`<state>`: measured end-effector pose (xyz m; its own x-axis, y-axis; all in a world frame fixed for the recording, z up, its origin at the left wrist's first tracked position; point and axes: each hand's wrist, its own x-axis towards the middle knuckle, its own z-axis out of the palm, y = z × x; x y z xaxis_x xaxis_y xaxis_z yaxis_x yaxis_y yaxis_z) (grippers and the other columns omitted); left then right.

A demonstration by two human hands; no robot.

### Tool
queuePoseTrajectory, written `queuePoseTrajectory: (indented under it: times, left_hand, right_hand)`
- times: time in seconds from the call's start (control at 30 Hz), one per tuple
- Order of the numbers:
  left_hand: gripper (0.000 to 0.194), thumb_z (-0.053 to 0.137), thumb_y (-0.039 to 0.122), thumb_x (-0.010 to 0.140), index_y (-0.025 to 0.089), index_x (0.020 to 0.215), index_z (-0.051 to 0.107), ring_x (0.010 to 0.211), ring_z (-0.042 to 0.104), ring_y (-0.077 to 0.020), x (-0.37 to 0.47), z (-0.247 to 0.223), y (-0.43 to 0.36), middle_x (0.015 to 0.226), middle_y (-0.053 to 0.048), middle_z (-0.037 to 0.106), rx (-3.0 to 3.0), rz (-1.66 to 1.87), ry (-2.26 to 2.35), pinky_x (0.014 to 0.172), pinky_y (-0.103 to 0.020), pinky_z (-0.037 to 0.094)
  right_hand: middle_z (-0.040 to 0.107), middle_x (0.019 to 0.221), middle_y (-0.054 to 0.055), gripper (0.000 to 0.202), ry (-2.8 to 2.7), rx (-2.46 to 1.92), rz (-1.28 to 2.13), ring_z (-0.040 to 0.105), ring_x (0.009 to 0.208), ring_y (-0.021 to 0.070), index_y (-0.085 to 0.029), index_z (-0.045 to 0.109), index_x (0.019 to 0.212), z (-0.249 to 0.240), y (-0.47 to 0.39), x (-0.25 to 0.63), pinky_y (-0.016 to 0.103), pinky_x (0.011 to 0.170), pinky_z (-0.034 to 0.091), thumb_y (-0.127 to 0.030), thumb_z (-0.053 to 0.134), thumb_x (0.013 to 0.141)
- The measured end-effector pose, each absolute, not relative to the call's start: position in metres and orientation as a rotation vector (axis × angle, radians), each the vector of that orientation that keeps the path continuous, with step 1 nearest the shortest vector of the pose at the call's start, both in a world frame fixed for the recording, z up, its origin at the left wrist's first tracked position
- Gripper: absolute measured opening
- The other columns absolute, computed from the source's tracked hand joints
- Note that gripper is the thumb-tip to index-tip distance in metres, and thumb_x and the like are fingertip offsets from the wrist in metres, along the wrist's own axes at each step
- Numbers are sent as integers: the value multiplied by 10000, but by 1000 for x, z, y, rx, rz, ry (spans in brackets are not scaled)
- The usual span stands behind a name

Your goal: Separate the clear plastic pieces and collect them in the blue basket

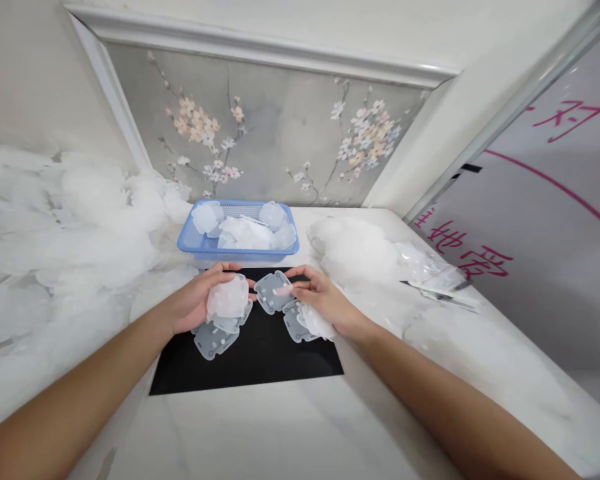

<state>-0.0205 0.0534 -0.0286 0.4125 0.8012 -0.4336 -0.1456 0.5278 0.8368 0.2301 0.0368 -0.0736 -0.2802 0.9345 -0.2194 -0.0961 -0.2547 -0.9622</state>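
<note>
Forearms (420, 380) slant inward, right fingers (305, 272) pinching a squarish, tilted plastic piece (267, 294).

Thin pieces (269, 299) over the black sheet looked like frosted translucent plastic, smooth, low sheen, with small dots and marks on the faces. Left heap (55, 220) and right heap (355, 250) read as similar milky plastic, detail washed out. Basket (240, 255) was blue moulded plastic, slightly shiny, with a mesh-like back wall. Black sheet (250, 373) was flat, smooth, matt; exact material unclear. Surface (280, 433) looked like white polished stone or laminate, faint grey veining, soft gloss. Bag (425, 267) was clear crinkled film with bright glints. Frame moulding (260, 48) was glossy white, floral panel (285, 120) mostly matt. Whiteboard (555, 193) was smooth, trim (510, 113) metallic-looking.
</note>
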Motion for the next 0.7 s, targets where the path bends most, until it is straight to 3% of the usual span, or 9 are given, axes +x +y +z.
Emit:
queuePoseTrajectory:
  times: [0.17,0.33,0.43,0.53,0.6,0.7]
  left_hand:
    - [673,712,71,658,239,1259,461,1142,665,-312,-31,-28,56,1260,-132,674,955,584,908,828,-421,583]
    - [791,800,105,658,219,1351,437,1142,658,-295,-30,-37,56,1294,-176,659,940,581,931,878,-411,559]
    - [780,846,168,659,199,1338,463,1048,694,-270,-23,-43,54,1233,-162,692,957,605,952,858,-397,561]
    - [718,864,245,667,189,1289,510,888,721,-242,-15,-47,50,1114,-135,735,1006,599,971,780,-382,572]
    - [657,857,298,680,191,1246,540,797,714,-221,-10,-49,47,1035,-109,750,1066,581,1000,716,-357,570]
    - [527,816,349,723,215,1176,583,696,679,-185,-3,-49,42,890,-33,733,1214,555,1068,630,-303,541]
  right_hand:
    - [745,882,40,361,-1179,-1145,1647,636,642,154,-217,584,1051,-76,37,232,270,570,476,-336,745,750]
    - [682,728,-4,266,-1077,-1145,1627,562,560,135,-217,640,923,-76,38,232,253,512,425,-323,745,703]
    - [554,569,-30,148,-1047,-1137,1607,444,474,96,-195,651,717,-74,39,233,223,440,326,-333,697,691]
    - [476,498,-38,262,-1097,-1127,1627,366,421,81,-185,616,618,-74,37,233,222,397,269,-414,678,730]
    - [456,465,-51,311,-1108,-1107,1666,343,392,78,-187,613,648,-74,36,232,220,382,255,-469,707,743]
    - [549,513,-50,332,-1056,-1071,1773,410,397,84,-186,649,789,-71,34,227,218,399,314,-443,816,662]
